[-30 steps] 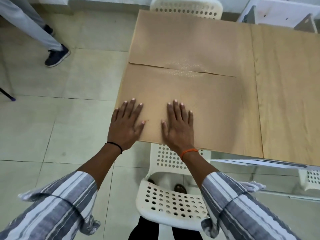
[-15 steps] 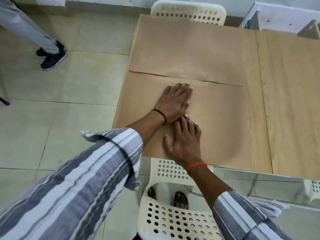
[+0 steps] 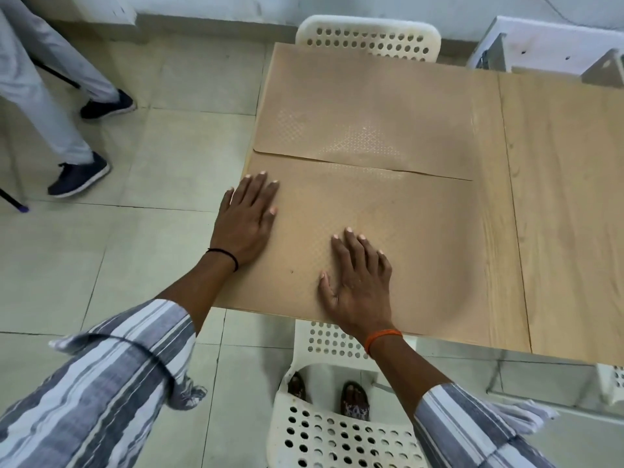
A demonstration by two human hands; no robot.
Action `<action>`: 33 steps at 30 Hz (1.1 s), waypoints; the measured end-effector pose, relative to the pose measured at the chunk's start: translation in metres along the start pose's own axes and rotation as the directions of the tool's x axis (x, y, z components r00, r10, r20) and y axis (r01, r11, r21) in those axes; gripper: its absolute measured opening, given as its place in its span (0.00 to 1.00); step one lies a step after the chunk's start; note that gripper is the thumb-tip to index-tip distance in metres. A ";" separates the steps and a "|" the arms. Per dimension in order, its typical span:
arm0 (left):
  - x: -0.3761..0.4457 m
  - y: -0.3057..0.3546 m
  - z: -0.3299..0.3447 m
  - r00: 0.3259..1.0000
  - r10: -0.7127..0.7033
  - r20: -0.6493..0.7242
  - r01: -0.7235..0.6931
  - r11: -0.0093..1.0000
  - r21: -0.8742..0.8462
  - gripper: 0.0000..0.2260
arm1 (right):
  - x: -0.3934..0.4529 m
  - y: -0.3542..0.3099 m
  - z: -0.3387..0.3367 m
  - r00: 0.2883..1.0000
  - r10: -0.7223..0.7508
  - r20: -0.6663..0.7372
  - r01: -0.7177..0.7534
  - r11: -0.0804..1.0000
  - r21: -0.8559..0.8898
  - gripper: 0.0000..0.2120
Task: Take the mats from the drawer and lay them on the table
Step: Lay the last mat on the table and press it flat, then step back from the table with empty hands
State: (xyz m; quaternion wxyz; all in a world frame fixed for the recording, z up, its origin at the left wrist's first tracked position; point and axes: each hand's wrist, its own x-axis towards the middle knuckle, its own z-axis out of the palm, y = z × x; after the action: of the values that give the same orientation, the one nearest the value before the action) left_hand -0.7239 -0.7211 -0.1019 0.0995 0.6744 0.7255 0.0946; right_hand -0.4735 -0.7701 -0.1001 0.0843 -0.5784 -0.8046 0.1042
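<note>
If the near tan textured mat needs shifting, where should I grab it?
Pinch the near tan textured mat at its front-left corner, coming from the wooden table's left edge. It lies flat, the far tan mat overlaps its back edge, and that corner reaches the table's rim.

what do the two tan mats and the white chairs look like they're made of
Near mat and far mat: probably thin flexible plastic or rubbery sheet, matte, with a fine embossed dot pattern that catches the light. Near chair and far chair: moulded white plastic, smooth, punched with round holes. Table: wood-grain surface, likely laminate.
</note>
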 end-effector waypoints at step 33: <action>-0.118 0.176 -0.237 0.881 0.105 -0.461 -0.322 0.847 -0.423 0.08 | -0.082 -0.019 -0.268 0.932 0.040 -0.360 0.068 0.957 0.283 0.17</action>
State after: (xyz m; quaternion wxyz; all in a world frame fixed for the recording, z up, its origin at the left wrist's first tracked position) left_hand -0.6107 -0.8266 0.1756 0.0960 0.6689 0.6001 0.4281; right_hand -0.3965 -0.8351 0.1627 0.3159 -0.5631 -0.7553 0.1125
